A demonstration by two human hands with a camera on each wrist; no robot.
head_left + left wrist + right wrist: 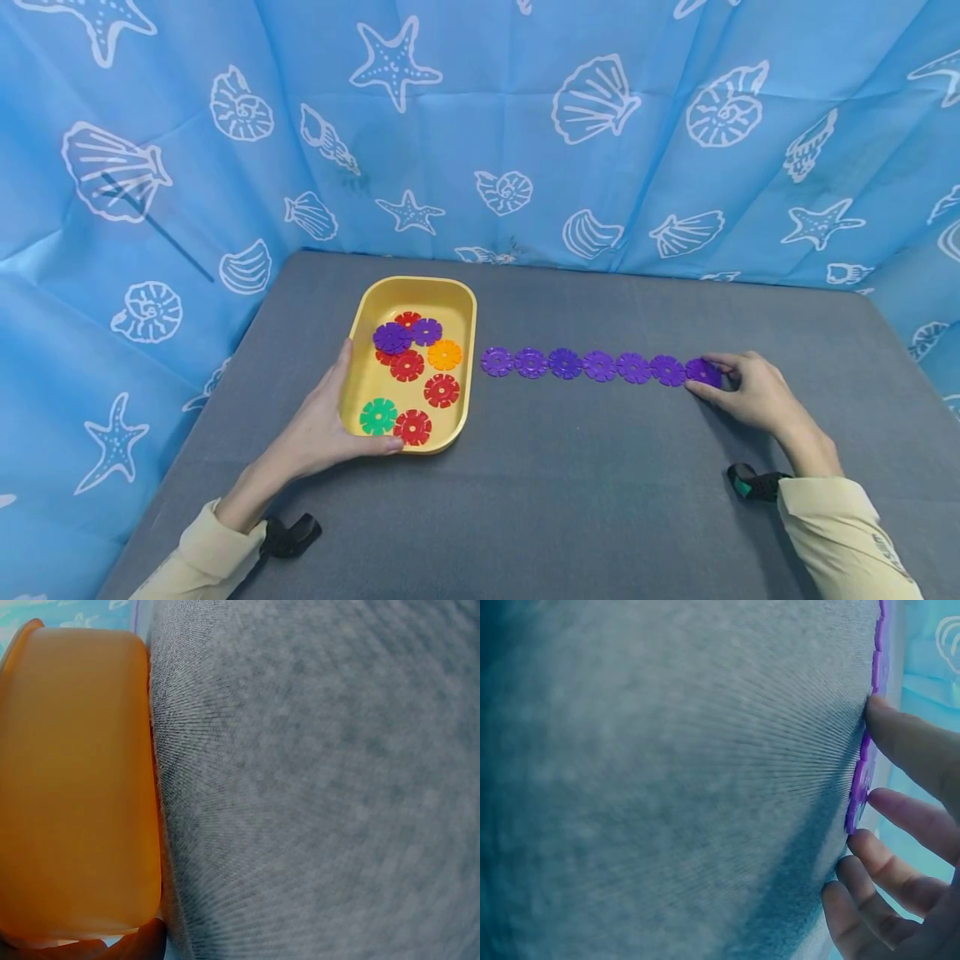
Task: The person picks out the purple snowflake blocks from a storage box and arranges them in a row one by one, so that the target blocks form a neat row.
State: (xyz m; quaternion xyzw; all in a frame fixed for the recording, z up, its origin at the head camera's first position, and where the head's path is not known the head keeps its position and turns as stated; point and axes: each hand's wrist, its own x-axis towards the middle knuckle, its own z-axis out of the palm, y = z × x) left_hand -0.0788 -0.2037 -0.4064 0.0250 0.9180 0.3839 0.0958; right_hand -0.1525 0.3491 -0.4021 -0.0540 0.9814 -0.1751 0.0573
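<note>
A yellow plastic tray (471,383) holds several notched building discs: red, purple, an orange disc (445,355) and a green disc (378,416). My left hand (315,429) grips the tray's near left corner, fingers along the left side and thumb over the near rim. In the left wrist view, fingertips curl round the tray's wall (79,787). A row of several purple discs (565,363) stretches rightward from beside the tray, edge to edge on the table. My right hand (757,396) holds the rightmost purple disc (701,374) between thumb and forefinger, partly covering it.
The grey cloth-covered table (570,508) runs back to a blue curtain (495,150) printed with white shells and starfish. The curtain also borders the left and right sides. Black straps (292,535) are on both wrists.
</note>
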